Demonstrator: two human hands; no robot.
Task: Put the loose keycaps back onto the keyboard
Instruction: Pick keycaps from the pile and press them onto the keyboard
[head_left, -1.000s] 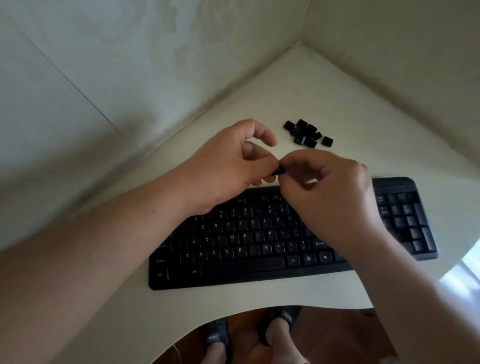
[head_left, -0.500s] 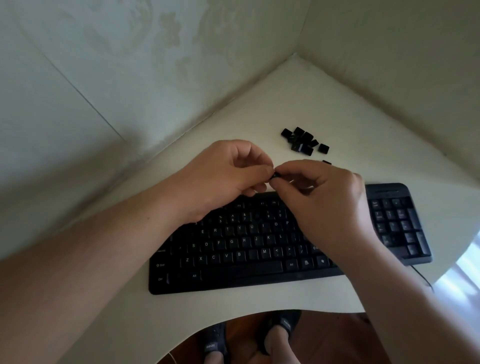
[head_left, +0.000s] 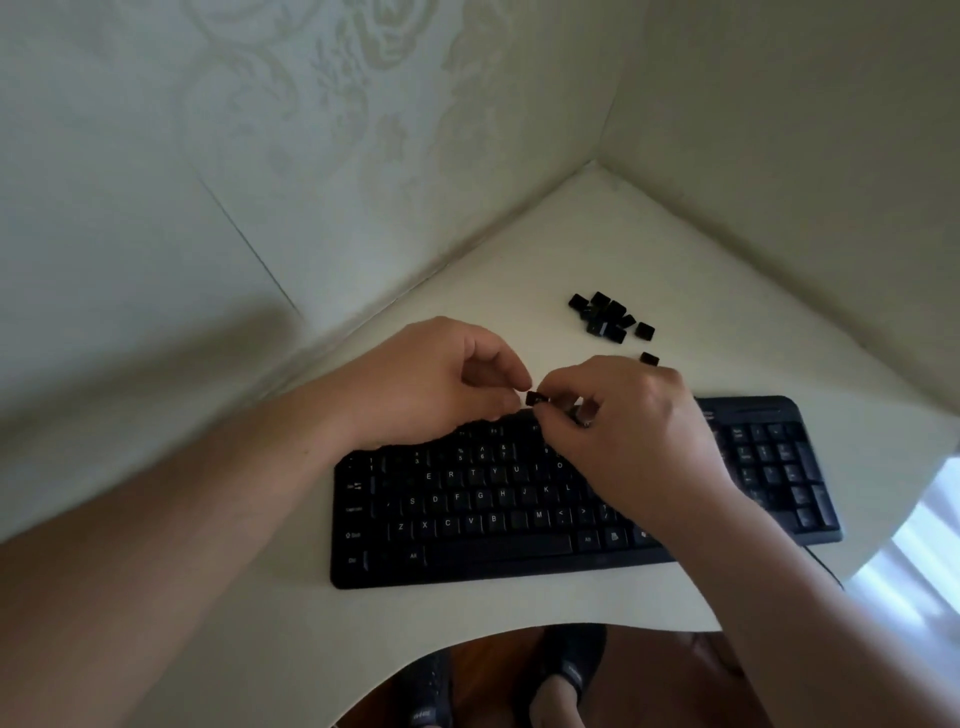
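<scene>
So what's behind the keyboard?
Behind the keyboard, on the white desk, lies a little pile of loose black keycaps, with one keycap apart beside it. The hands cover part of the keyboard's back edge, so anything there is hidden.

Flat black plastic keyboard (head_left: 498, 519) with pale legends. Small black square loose keycaps (head_left: 605, 317), heaped. Plain cream tabletop (head_left: 571, 249). Pale greenish wallpaper (head_left: 311, 104), faint floral pattern. Reddish-brown wooden floor (head_left: 498, 670). Dark slippers (head_left: 571, 660).
</scene>
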